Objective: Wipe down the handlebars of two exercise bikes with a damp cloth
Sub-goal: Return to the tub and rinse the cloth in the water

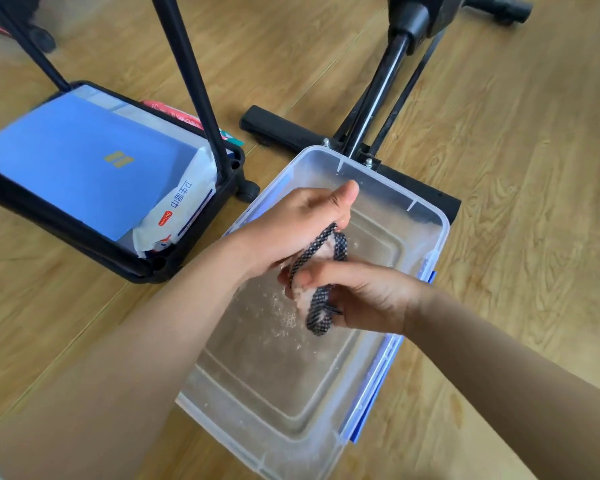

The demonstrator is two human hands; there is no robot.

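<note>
A wet pink cloth with a dark speckled edge (pixel 321 271) is bunched between both hands above a clear plastic tub (pixel 430 216) that holds water. My left hand (pixel 302 223) grips the cloth's upper end, thumb raised. My right hand (pixel 364 299) grips the lower end, and a strip of the edge hangs below it. Drops fall from the cloth into the water. Beyond the tub stands the black base and frame of an exercise bike (pixel 374 109). No handlebars are in view.
The tub has blue side clips (pixel 368 407) and sits on a wooden floor (pixel 516 150). To the left is a black wheeled cart (pixel 194 237) holding a blue box (pixel 84 161) and a pack of wet wipes (pixel 177 213). Another black foot (pixel 499 6) lies at top right.
</note>
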